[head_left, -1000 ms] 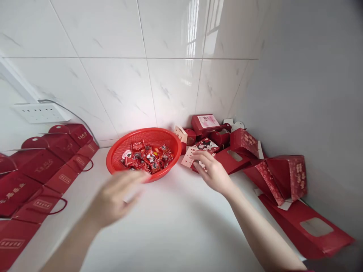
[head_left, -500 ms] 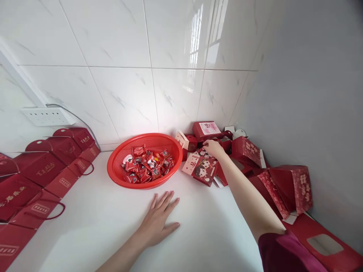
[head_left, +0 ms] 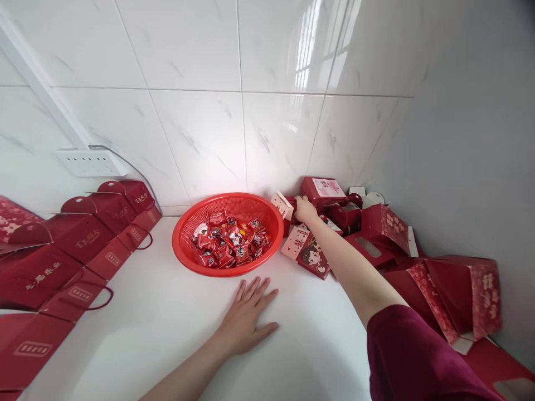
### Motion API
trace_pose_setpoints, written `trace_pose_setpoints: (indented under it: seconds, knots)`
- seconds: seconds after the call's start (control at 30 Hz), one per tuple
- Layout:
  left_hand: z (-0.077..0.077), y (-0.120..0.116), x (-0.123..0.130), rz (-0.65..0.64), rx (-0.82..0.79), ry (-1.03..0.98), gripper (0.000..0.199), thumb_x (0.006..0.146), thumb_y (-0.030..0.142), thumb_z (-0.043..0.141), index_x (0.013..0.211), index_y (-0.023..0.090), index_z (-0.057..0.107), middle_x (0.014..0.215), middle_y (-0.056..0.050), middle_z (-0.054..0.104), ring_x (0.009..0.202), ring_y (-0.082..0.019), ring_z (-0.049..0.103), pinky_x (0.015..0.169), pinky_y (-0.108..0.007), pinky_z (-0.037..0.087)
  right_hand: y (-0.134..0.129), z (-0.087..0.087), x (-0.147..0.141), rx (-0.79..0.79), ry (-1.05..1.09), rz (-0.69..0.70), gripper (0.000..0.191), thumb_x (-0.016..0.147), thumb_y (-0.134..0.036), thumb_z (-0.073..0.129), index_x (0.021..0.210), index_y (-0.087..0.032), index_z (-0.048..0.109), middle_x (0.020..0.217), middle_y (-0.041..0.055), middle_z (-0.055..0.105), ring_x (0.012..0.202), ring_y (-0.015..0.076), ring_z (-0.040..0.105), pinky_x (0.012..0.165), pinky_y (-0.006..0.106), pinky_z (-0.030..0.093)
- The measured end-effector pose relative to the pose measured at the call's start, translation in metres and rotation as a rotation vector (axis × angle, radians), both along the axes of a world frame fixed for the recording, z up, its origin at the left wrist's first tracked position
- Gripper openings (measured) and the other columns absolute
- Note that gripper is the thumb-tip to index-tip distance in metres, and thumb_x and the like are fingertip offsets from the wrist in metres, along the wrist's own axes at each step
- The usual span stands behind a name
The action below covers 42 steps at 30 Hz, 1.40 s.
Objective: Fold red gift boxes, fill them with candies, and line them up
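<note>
My left hand (head_left: 247, 320) lies flat on the white table (head_left: 167, 328), fingers spread, just below a red plastic basket (head_left: 184, 253) of wrapped candies (head_left: 225, 245). My right hand (head_left: 306, 210) reaches to the boxes right of the basket. Its fingers are closed on a small dark red box (head_left: 291, 207), partly hidden behind a pale pink box flap (head_left: 281, 206). Under my right forearm lies a box with cartoon faces (head_left: 311, 257). Just behind my right hand is a red box with a pink label (head_left: 324, 190).
Dark red handled boxes (head_left: 83, 236) stand in a row at the left. More red boxes (head_left: 455, 289) are heaped along the right wall. A socket strip (head_left: 92, 163) with a cable is on the tiled wall (head_left: 192, 145).
The view has shifted a little to the right. My right hand has moved left from above the cartoon box to the small red box. My left hand stays flat on the table.
</note>
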<state>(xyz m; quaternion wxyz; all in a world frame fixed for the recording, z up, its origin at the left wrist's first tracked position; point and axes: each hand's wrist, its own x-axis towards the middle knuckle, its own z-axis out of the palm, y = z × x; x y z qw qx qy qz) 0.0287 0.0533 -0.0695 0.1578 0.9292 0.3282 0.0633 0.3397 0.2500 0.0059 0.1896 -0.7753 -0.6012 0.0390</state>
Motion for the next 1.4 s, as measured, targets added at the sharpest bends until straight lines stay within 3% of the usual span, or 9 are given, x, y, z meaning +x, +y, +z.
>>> trace_pose_setpoints:
  seconds: [0.13, 0.4, 0.57, 0.7, 0.8, 0.9, 1.03, 1.2, 1.4]
  knots:
    - [0.000, 0.000, 0.000, 0.000, -0.014, -0.005, 0.069, 0.094, 0.062, 0.043, 0.155, 0.040, 0.019, 0.164, 0.000, 0.012, 0.151, -0.031, 0.014, 0.121, -0.061, 0.009, -0.009, 0.015, 0.005, 0.077, -0.024, 0.017, 0.032, 0.096, -0.035, 0.060, 0.122, -0.016, 0.059, 0.121, 0.0089, 0.062, 0.102, 0.0209, 0.063, 0.087, 0.042, 0.055]
    - [-0.003, -0.002, 0.001, 0.001, -0.012, -0.026, 0.068, 0.094, 0.062, 0.043, 0.155, 0.038, 0.024, 0.164, -0.003, 0.015, 0.151, -0.031, 0.014, 0.121, -0.060, 0.008, -0.057, 0.074, 0.014, 0.493, -0.005, -0.068, 0.020, 0.093, -0.019, 0.044, 0.106, -0.020, 0.059, 0.110, 0.0096, 0.067, 0.098, 0.0245, 0.064, 0.082, 0.036, 0.047]
    - [-0.001, -0.002, 0.003, 0.013, -0.064, -0.069, 0.066, 0.091, 0.055, 0.053, 0.151, 0.035, 0.034, 0.163, -0.004, 0.022, 0.151, -0.031, 0.015, 0.121, -0.059, 0.006, -0.131, 0.078, -0.003, 0.768, 0.440, 0.159, 0.013, 0.093, -0.035, 0.055, 0.097, -0.024, 0.053, 0.085, 0.0016, 0.067, 0.064, 0.0176, 0.066, 0.063, 0.029, 0.050]
    - [0.019, -0.005, 0.001, 0.068, -0.396, -0.312, 0.045, 0.092, 0.047, 0.056, 0.131, 0.026, 0.060, 0.145, -0.009, 0.053, 0.139, -0.028, 0.041, 0.117, -0.049, 0.028, -0.207, 0.061, -0.017, 0.576, 0.901, 0.464, 0.019, 0.090, -0.037, 0.064, 0.095, -0.026, 0.050, 0.072, -0.0025, 0.062, 0.055, 0.0166, 0.064, 0.049, 0.026, 0.047]
    - [0.050, -0.014, -0.009, 0.192, -0.692, -0.570, 0.043, 0.099, 0.049, 0.037, 0.113, 0.019, 0.065, 0.113, -0.010, 0.069, 0.104, -0.023, 0.064, 0.090, -0.036, 0.051, -0.243, 0.051, -0.020, 0.238, 1.046, 0.782, 0.021, 0.089, -0.041, 0.065, 0.096, -0.023, 0.056, 0.090, 0.0036, 0.067, 0.072, 0.0175, 0.066, 0.060, 0.028, 0.051]
    - [0.083, -0.031, -0.019, 0.395, -0.598, -0.612, 0.047, 0.100, 0.053, 0.031, 0.100, 0.018, 0.063, 0.088, -0.005, 0.066, 0.076, -0.018, 0.061, 0.071, -0.030, 0.049, -0.253, 0.039, -0.033, -0.095, 0.975, 1.014, 0.032, 0.093, -0.049, 0.056, 0.098, -0.018, 0.064, 0.100, 0.0084, 0.067, 0.091, 0.0202, 0.063, 0.080, 0.033, 0.050]
    - [0.105, -0.052, -0.013, 0.549, -0.235, -0.445, 0.042, 0.093, 0.057, 0.047, 0.117, 0.024, 0.056, 0.093, -0.003, 0.062, 0.081, -0.019, 0.060, 0.074, -0.031, 0.048, -0.244, 0.022, -0.072, -0.222, 0.797, 0.997, 0.032, 0.099, -0.040, 0.049, 0.082, -0.017, 0.063, 0.083, 0.0035, 0.063, 0.077, 0.0151, 0.059, 0.076, 0.029, 0.047]
    - [0.101, -0.054, 0.005, 0.484, 0.083, -0.013, 0.030, 0.094, 0.038, 0.049, 0.119, 0.030, 0.064, 0.098, -0.006, 0.059, 0.094, -0.025, 0.062, 0.073, -0.033, 0.048, -0.244, 0.020, -0.106, 0.039, 0.435, 0.823, 0.002, 0.088, -0.019, 0.063, 0.089, -0.019, 0.060, 0.095, 0.0032, 0.060, 0.086, 0.0165, 0.057, 0.080, 0.030, 0.046]
    - [0.087, -0.046, -0.001, 0.541, 0.178, -0.043, 0.038, 0.089, 0.029, 0.054, 0.125, 0.022, 0.062, 0.100, -0.009, 0.061, 0.096, -0.027, 0.062, 0.073, -0.034, 0.050, -0.260, 0.025, -0.126, -0.018, -0.112, 0.605, 0.017, 0.090, -0.033, 0.063, 0.081, -0.019, 0.059, 0.083, 0.0074, 0.066, 0.081, 0.0247, 0.063, 0.072, 0.034, 0.042]
